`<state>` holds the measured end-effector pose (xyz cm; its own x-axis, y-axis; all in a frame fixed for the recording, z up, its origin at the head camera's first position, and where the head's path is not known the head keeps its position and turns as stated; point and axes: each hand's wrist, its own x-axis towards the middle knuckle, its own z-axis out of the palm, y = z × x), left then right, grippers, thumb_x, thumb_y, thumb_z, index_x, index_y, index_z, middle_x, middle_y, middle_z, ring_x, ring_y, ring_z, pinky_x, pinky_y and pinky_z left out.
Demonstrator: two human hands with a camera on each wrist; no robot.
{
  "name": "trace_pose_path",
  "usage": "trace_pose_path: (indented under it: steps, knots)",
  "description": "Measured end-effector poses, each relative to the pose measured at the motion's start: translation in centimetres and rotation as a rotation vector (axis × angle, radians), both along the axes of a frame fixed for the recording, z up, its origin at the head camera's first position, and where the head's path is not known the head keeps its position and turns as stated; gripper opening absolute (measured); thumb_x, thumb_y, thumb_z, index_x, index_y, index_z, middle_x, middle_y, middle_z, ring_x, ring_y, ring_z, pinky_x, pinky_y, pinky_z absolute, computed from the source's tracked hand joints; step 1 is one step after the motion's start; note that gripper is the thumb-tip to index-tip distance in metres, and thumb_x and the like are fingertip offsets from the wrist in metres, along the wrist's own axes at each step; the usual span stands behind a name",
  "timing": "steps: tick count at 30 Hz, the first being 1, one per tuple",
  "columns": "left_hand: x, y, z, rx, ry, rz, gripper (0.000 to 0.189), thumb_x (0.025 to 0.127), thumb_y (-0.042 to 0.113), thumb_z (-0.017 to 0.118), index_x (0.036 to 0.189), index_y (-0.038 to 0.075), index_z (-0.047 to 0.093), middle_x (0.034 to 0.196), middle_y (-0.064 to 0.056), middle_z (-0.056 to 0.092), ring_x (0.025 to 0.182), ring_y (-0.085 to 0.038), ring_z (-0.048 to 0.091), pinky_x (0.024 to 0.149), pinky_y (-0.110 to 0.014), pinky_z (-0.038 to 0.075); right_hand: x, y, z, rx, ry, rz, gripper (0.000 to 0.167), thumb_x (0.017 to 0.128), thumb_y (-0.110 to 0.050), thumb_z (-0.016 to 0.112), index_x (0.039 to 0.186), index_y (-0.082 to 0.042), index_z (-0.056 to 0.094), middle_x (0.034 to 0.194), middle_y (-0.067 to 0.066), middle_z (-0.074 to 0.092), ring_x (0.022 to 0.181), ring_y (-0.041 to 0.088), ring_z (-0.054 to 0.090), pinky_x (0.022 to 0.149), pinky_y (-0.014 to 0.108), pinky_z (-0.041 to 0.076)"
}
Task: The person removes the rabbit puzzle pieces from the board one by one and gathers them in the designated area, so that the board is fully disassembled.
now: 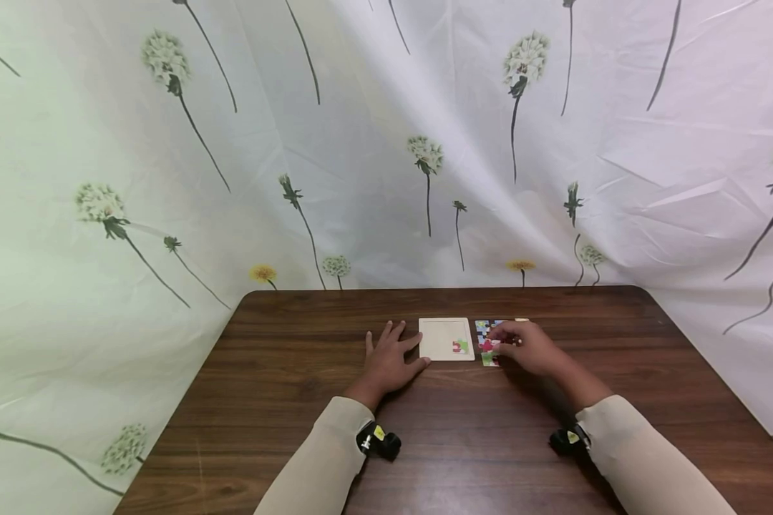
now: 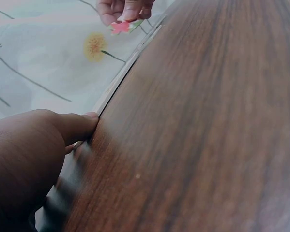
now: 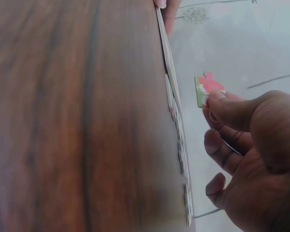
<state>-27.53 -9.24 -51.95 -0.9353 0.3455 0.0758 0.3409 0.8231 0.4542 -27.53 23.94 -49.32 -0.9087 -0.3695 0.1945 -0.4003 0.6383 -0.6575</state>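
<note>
A pale square puzzle tray [image 1: 434,340] lies on the table, with a small joined patch of colourful pieces [image 1: 460,347] in its lower right corner. My left hand [image 1: 388,365] rests at the tray's left side, fingers spread, thumb and a fingertip at its edge. In the left wrist view the thumb [image 2: 79,126] presses along that rim. Between thumb and index finger, my right hand [image 1: 531,349] pinches a pink, white and green jigsaw piece [image 3: 208,87], held up off the table. Beneath it, right of the tray, lie several loose jigsaw pieces [image 1: 482,325], partly hidden by the hand.
The brown wood-grain table [image 1: 451,443] ends at a far edge against a white curtain [image 1: 361,179] printed with dandelions. Both forearms reach in from the near side, with a black camera [image 1: 386,445] strapped at the left wrist and another [image 1: 563,441] at the right.
</note>
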Motion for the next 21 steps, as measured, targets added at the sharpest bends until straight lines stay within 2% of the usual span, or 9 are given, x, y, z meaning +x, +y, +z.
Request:
trace_pose_path:
  steps: [6,9,17,21]
  knots:
    - [0.0,0.0,0.0,0.004,0.0,0.002,0.064,0.105,0.06,0.064,0.161,0.028,0.059,0.178,-0.014,0.036,0.17,-0.042,0.023,0.131,-0.08,0.006,0.4,0.8,0.0,-0.001,0.004,-0.016,0.012,0.102,-0.004,0.075,0.109,-0.01,0.082,0.109,0.007,0.08,0.101,0.019,0.071,0.091,0.044,0.059]
    - [0.1,0.0,0.1,0.002,-0.003,-0.002,0.064,0.106,0.059,0.064,0.161,0.028,0.058,0.178,-0.014,0.036,0.17,-0.042,0.022,0.131,-0.079,0.006,0.6,1.3,-0.1,0.008,0.011,-0.021,0.011,0.102,-0.004,0.075,0.108,-0.01,0.083,0.107,0.007,0.08,0.101,0.02,0.071,0.091,0.044,0.059]
    - [0.2,0.1,0.0,0.005,-0.001,-0.004,0.064,0.106,0.06,0.064,0.161,0.028,0.058,0.178,-0.014,0.036,0.17,-0.042,0.022,0.131,-0.079,0.006,1.1,2.9,-0.3,0.0,-0.008,-0.026,0.011,0.102,-0.004,0.075,0.107,-0.01,0.082,0.106,0.004,0.079,0.097,0.013,0.067,0.087,0.037,0.057]
    - [0.0,0.0,0.0,0.012,0.005,-0.003,0.065,0.105,0.06,0.065,0.161,0.027,0.059,0.178,-0.014,0.037,0.17,-0.042,0.023,0.131,-0.08,0.006,1.1,3.1,-0.3,0.006,-0.038,-0.047,0.013,0.104,-0.005,0.073,0.108,-0.012,0.083,0.106,0.003,0.078,0.099,0.014,0.067,0.088,0.036,0.057]
